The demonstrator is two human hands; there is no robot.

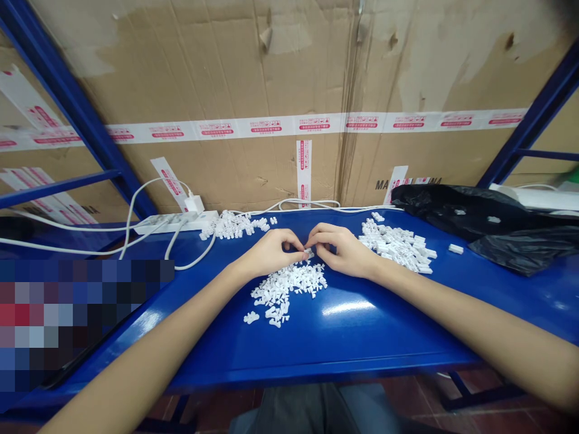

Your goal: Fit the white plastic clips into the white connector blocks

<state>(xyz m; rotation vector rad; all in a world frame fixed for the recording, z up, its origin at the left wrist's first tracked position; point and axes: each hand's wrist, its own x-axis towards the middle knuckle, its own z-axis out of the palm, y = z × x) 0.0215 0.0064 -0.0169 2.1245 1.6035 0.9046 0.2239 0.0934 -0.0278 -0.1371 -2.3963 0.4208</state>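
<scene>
Both hands meet over the middle of the blue table, fingertips pinched together around a small white plastic piece (308, 253). My left hand (277, 252) closes on it from the left, and my right hand (337, 248) from the right. Fingers partly cover the piece, so its exact kind is hard to make out. Just below the hands lies a heap of tiny white plastic parts (289, 284), with a few strays at its front left. Past my right hand is a pile of white block-like plastic pieces (398, 244). Another pile of small white parts (237, 224) sits beyond my left hand.
A white power strip (178, 223) with plugs and looping cables lies at the back left. Black plastic bags (443, 211) cover the back right, near a single white block (456, 248). Cardboard (235, 72) stands behind the blue table (362, 337). A pixelated area hides the left.
</scene>
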